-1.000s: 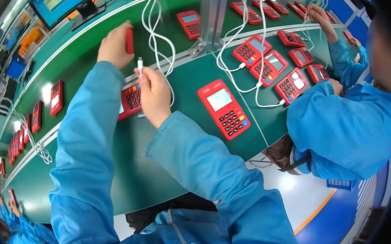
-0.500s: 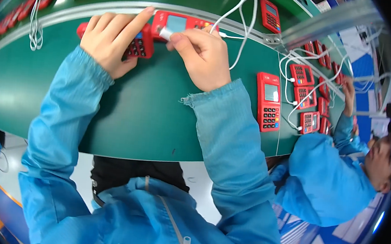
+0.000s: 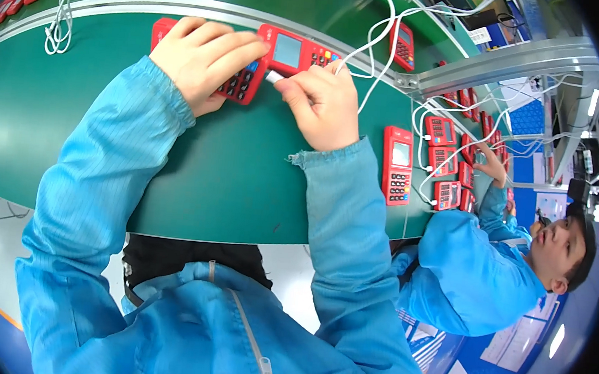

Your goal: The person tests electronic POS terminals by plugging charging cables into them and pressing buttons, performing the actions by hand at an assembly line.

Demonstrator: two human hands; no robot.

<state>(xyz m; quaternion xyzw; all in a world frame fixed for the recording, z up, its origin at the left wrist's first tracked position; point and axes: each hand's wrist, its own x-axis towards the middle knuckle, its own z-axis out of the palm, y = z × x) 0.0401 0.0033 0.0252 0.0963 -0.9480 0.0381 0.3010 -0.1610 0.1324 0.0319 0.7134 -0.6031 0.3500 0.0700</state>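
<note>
My left hand (image 3: 202, 63) is wrapped over a red card payment terminal (image 3: 243, 84) and covers its middle, leaving the black keys and one end in sight. Between the thumb and fingers of my right hand (image 3: 326, 109) is the white plug of a charging cable (image 3: 273, 76). The plug points at the keypad end of that terminal, right beside its edge; whether it touches, I cannot tell. Just behind lies a second red terminal (image 3: 287, 50) with a grey screen, its keypad partly hidden by my right hand.
On the green table (image 3: 243, 182), another red terminal (image 3: 397, 165) lies right of my right forearm. Farther right, several cabled terminals (image 3: 441, 161) sit near a co-worker (image 3: 478, 267) in blue. A metal rail (image 3: 130, 7) runs along the back; a white cable bundle (image 3: 58, 30) hangs at left.
The plug in my right hand has moved from over the second terminal to the end of the held one. My left hand still grips its terminal, now turned somewhat. The whole view has shifted slightly.
</note>
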